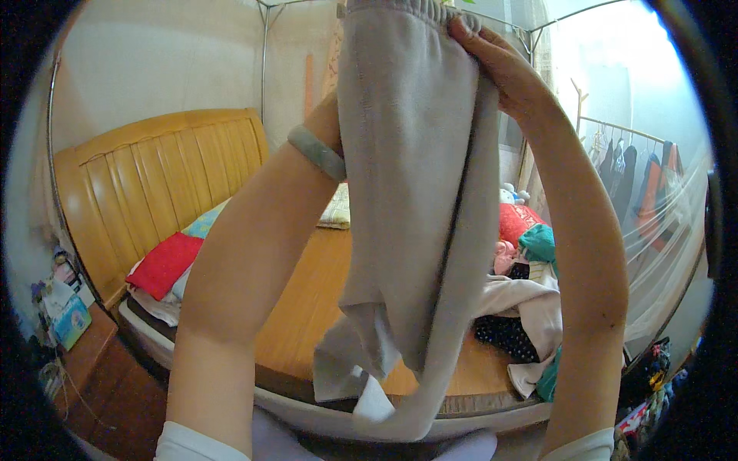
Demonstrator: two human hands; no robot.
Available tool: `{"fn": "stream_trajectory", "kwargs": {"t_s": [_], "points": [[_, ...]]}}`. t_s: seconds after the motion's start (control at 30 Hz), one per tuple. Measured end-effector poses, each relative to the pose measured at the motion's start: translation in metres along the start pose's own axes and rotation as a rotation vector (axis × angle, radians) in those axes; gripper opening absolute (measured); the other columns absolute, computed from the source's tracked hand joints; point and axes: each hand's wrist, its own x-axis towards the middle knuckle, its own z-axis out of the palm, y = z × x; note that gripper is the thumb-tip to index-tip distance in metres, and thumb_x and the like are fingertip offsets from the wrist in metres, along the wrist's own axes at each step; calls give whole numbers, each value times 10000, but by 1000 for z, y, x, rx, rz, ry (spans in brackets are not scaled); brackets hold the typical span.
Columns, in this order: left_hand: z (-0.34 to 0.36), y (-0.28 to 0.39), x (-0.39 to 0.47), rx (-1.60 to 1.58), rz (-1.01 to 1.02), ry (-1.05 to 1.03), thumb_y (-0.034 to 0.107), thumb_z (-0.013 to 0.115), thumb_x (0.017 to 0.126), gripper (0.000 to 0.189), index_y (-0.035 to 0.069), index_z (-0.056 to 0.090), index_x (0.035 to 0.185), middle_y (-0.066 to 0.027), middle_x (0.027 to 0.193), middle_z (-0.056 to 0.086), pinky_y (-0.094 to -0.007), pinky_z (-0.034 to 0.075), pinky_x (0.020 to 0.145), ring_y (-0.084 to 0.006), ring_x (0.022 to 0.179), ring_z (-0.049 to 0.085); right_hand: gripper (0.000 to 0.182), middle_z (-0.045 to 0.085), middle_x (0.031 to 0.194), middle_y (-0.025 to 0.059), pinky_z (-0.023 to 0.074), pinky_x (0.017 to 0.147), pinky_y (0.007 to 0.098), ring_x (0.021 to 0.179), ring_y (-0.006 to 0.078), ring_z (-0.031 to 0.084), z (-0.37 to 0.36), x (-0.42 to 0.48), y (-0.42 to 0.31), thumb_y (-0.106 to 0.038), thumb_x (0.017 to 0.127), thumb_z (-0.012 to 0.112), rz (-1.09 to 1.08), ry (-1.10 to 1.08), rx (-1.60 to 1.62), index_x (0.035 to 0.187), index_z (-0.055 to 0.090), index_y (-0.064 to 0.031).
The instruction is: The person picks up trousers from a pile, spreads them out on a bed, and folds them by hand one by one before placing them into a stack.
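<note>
A pair of light grey trousers with an elastic waistband (412, 144) hangs upright before me, its legs reaching down past the edge of the bed. My right hand (496, 63) grips the waistband at its upper right corner, the thumb on the front. Behind the cloth on the left goes my left forearm, with a pale green bangle (317, 152) at the wrist; the left hand itself is hidden by the trousers.
A bed with a brown mat (305, 299) and wooden headboard (173, 167) lies below. Heaped clothes (524, 299) are at its right, a red cloth (165, 265) at its left. Mosquito net poles frame the bed; a clothes rack (622, 129) stands at right.
</note>
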Motion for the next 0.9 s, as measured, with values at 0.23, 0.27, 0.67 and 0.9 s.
{"fn": "stream_trajectory", "kwargs": {"t_s": [0.23,0.27,0.67,0.9], "points": [[-21,-3,-1,-71,-259,-121,234,540,759,287,28,549,958,-66,858,575,-279,431,727,-172,818,540,353,585,869,23,442,715,214,804,106,553,-7,-3,3,-267,751,638,129,111,-187,980,544,-16],[-20,-5,-3,-26,-278,-148,241,549,754,295,28,551,958,-66,858,576,-282,431,729,-177,820,541,370,584,880,30,442,725,216,810,111,552,-12,-3,5,-262,747,642,134,132,-209,996,535,-10],[-8,-11,75,693,217,16,188,553,769,183,22,581,841,-108,845,564,-340,427,572,-204,702,528,132,563,736,75,495,576,273,616,165,554,-71,50,-27,-132,750,542,400,180,-60,779,543,-3],[8,-26,-37,781,87,-358,302,702,621,626,-50,476,1086,-100,982,577,-303,416,796,-219,897,549,116,528,576,81,468,460,334,522,196,526,-103,86,-9,-135,735,554,308,590,-108,684,555,-31]]}}
